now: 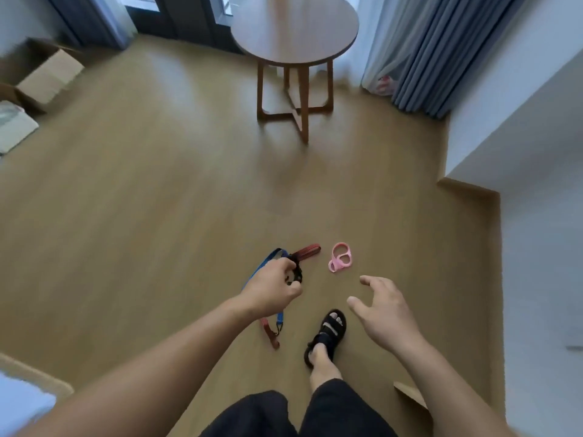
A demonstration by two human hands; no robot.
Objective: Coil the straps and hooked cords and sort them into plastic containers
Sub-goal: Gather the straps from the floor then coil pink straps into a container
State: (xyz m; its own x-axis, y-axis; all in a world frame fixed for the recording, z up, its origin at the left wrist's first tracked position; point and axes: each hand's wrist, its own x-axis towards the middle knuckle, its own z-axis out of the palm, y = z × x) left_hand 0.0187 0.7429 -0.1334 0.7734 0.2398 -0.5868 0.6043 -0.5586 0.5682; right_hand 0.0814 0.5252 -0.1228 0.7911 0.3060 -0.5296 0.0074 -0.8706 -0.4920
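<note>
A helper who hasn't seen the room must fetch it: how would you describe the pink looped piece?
From the round wooden table, come down the floor toward the person's sandalled foot. The pink looped piece lies ahead of that foot, right of the cords the left hand grips. Unlike those red and blue cords, it is pale pink and untouched.

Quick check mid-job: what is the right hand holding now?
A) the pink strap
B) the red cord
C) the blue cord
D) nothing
D: the right hand is open, fingers spread; the pink strap lies on the floor and the left hand grips the blue cord and red cord.
</note>
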